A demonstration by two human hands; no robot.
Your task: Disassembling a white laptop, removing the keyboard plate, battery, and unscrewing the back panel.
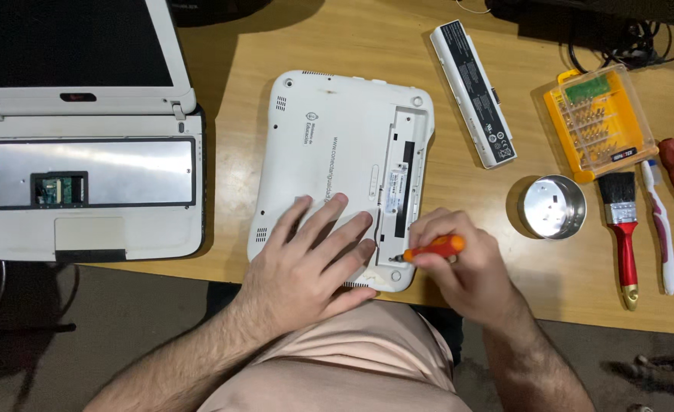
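white laptop shell [337, 145], orange screwdriver [436, 248], yellow bit case [598, 122], red-handled brush [624, 229], tan desk [367, 38]

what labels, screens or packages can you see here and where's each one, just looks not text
Laptop screen: top left, dark, white frame.
Battery label: black strip on the white battery, top centre-right.
Bit case: right, clear lid, yellow tray, green insert.
Printed marks: dark, on the upturned white laptop, above the left hand.
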